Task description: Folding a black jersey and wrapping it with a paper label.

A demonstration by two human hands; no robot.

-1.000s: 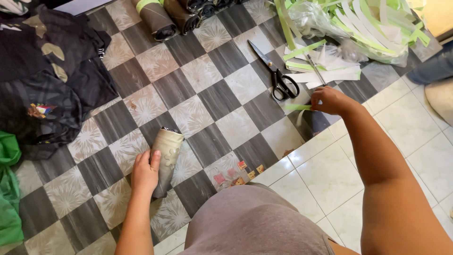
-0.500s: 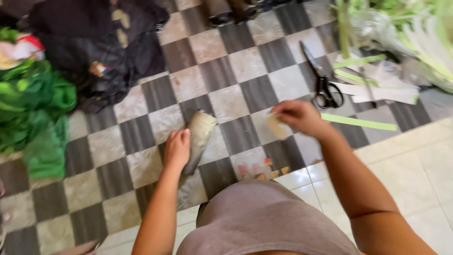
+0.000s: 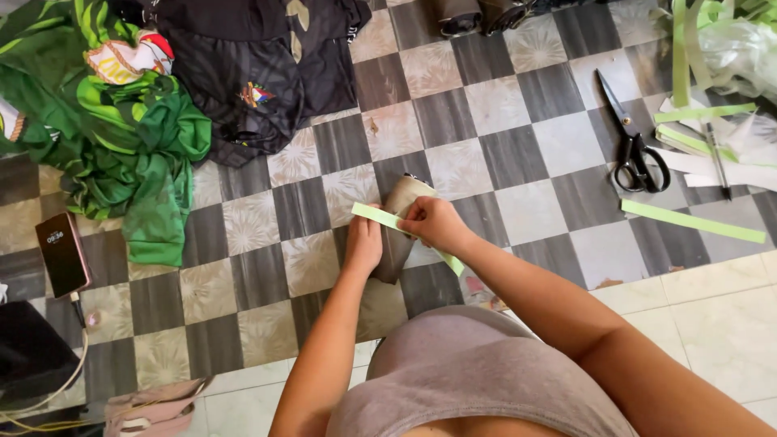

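A rolled grey-brown cloth bundle (image 3: pixel 402 212) lies on the checkered floor in front of me. My left hand (image 3: pixel 363 243) rests on its left side, fingers curled against it. My right hand (image 3: pixel 433 222) pinches a light green paper strip (image 3: pixel 377 216) that runs across the roll, from upper left down to lower right past my wrist. Both hands touch the strip and the roll.
Black scissors (image 3: pixel 635 144) and more green and white strips (image 3: pixel 693 220) lie at the right. Green clothes (image 3: pixel 133 133) and a black garment (image 3: pixel 243 73) are heaped at upper left. A phone (image 3: pixel 61 254) lies at the left edge, dark rolls (image 3: pixel 477 14) at the top.
My right hand came back from the strips by the scissors with a green strip and laid it across the roll. The view swung left, showing the green clothes and phone.
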